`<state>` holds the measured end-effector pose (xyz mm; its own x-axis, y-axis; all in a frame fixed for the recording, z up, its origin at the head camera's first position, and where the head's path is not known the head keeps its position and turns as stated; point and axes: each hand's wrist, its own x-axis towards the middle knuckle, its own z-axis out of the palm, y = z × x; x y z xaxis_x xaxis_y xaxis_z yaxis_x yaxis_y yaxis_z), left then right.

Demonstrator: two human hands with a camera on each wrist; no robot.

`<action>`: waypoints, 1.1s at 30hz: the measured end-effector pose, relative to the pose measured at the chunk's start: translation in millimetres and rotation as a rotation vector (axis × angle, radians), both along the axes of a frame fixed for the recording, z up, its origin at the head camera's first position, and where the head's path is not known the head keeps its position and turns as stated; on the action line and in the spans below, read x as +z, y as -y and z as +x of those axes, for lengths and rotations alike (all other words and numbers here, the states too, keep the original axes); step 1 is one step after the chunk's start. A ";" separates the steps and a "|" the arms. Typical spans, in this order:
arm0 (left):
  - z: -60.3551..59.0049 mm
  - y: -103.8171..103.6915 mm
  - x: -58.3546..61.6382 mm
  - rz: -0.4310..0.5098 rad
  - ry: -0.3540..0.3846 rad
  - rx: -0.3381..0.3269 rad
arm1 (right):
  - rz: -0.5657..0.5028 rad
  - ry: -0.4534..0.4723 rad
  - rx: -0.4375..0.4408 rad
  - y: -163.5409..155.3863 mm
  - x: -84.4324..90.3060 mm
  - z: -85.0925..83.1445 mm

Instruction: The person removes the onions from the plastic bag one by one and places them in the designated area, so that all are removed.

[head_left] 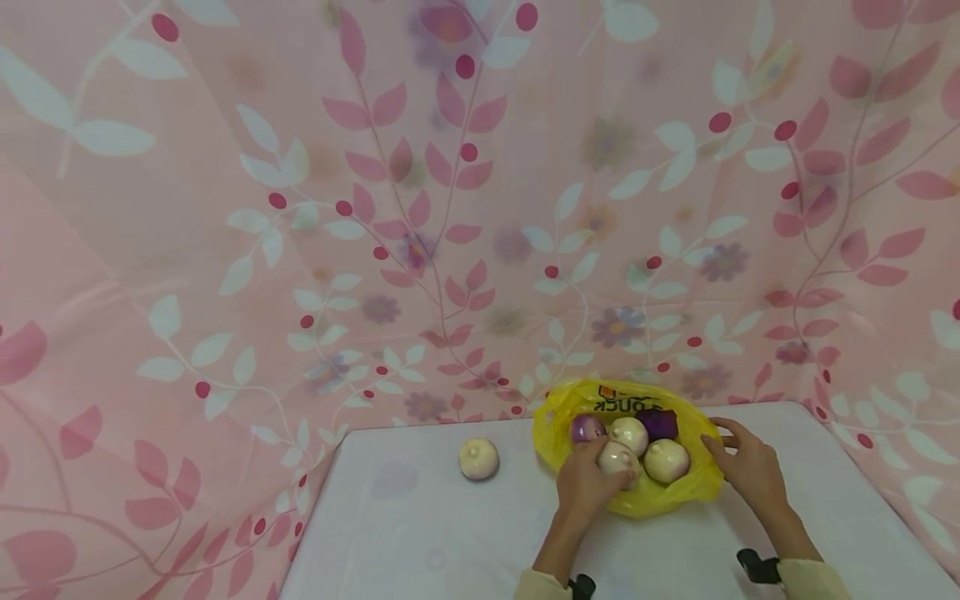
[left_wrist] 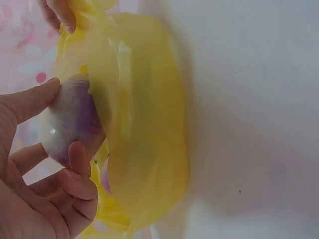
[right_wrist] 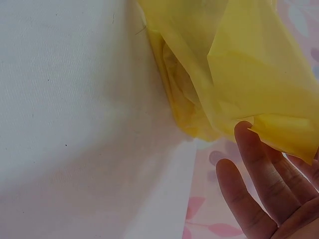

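A yellow bag [head_left: 637, 496] is lying open on the white table [head_left: 420, 533], and it serves here as the landmark. The left hand [head_left: 583, 483] is reaching in over the bag's near edge and curling its thumb and fingers [left_wrist: 79, 159] around a pale, purple-tinged onion [head_left: 619, 458]; the left wrist view is showing this onion [left_wrist: 70, 119] gripped just beside the bag's yellow film [left_wrist: 144, 124]. The right hand [head_left: 742, 467] is resting at the bag's right rim, pinching the plastic there; in the right wrist view its fingers [right_wrist: 259, 174] are lying nearly straight under a fold of the bag [right_wrist: 259, 89]. Inside the bag, beyond the held onion, two more pale onions [head_left: 666, 460] and two purple ones [head_left: 657, 423] are sitting close together. One pale onion [head_left: 478, 458] is lying apart on the table, well left of the bag. A pink leaf-print cloth [head_left: 450, 208] is hanging behind the bag.
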<state>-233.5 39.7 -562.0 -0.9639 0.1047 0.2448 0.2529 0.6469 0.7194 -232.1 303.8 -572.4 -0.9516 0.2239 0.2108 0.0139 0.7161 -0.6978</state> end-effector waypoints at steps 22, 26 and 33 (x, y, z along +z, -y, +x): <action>-5.7 39.2 9.3 0.004 0.036 0.120 | 0.013 0.022 -0.015 1.9 3.4 1.4; -8.8 46.6 11.1 0.000 0.033 0.144 | 0.015 0.025 -0.022 2.5 4.4 1.2; -13.9 63.2 10.1 0.042 0.016 0.183 | 0.019 0.014 -0.022 3.2 4.2 1.8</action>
<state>-247.4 -23.5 -551.9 -0.9698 -0.0827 0.2295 0.1220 0.6503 0.7498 -230.3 300.6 -568.2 -0.9495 0.2405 0.2015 0.0393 0.7284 -0.6840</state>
